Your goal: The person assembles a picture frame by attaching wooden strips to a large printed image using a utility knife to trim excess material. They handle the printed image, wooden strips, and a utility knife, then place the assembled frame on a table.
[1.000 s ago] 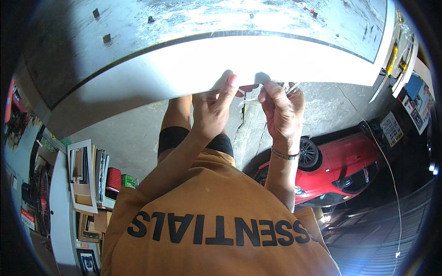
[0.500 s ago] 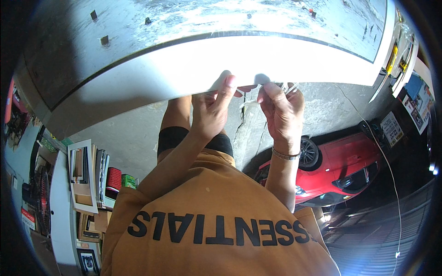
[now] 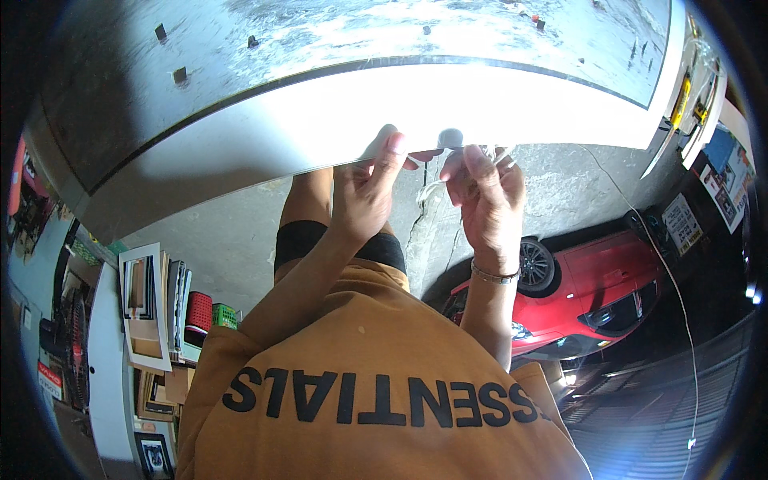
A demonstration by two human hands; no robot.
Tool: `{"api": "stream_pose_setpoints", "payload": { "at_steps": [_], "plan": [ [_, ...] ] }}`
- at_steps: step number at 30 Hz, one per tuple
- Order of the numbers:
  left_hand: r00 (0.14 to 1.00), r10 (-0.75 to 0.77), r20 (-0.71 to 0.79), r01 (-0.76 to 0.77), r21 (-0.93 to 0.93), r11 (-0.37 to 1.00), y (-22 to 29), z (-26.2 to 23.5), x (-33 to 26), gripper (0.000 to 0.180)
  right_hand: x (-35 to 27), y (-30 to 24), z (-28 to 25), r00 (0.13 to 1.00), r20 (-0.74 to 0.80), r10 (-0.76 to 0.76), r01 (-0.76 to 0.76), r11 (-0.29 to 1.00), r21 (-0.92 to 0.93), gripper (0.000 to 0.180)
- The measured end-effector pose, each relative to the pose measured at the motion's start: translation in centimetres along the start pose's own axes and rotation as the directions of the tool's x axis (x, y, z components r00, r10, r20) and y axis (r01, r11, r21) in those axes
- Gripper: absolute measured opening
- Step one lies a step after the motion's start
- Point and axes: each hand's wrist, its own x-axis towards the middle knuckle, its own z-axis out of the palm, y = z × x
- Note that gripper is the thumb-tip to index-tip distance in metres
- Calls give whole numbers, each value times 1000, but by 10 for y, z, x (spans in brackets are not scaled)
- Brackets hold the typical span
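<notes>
A large picture panel with a white border (image 3: 520, 104) spans the top of the view, its near edge in front of me. Inside a thin dark line lies the blue-grey printed picture (image 3: 336, 44). My left hand (image 3: 366, 196) is closed on the near edge, thumb on top and fingers underneath. Just to its right, my right hand (image 3: 492, 200) is beside the same edge with its fingers bent together. A thin translucent strip (image 3: 433, 190) curls out from around these fingers; the fingertips' exact grip on it is partly hidden.
Small dark blocks (image 3: 180, 75) rest on the picture. A yellow cutter (image 3: 682, 102) lies by the panel's right end. Picture frames (image 3: 144, 304) and baskets (image 3: 199, 310) stand at lower left. A red car (image 3: 596, 280) is parked at right; a thin cable (image 3: 680, 292) runs past it.
My right hand has shifted slightly left, and its thumb and forefinger look a little farther apart. The strip between the hands has changed its curl. My left hand has barely moved.
</notes>
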Motion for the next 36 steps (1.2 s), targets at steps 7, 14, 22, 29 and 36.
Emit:
{"api": "stream_pose_setpoints", "payload": {
  "at_steps": [7, 14, 22, 29, 36],
  "plan": [
    [998, -20, -52, 13, -122, 992, -1, 2, 1, 23, 0, 10, 12, 996, -63, -67, 52, 973, -225, 29],
    [1000, -1, -24, -2, -119, 993, 0, -1, 0, 24, -2, 6, 8, 998, 6, -62, 62, 975, -214, 26],
    [997, 60, 40, -54, -150, 987, 0, -1, 4, 31, -6, 11, -1, 997, 24, -72, 75, 981, -180, 26],
    [999, 5, 39, 0, -130, 992, 4, -1, 0, 33, -25, 14, 10, 962, -225, -154, 77, 945, -317, 22],
    [999, -40, 11, 41, -133, 990, 2, -5, -1, 31, -20, 9, 33, 916, -351, -192, 69, 940, -335, 20]
  ]
}}
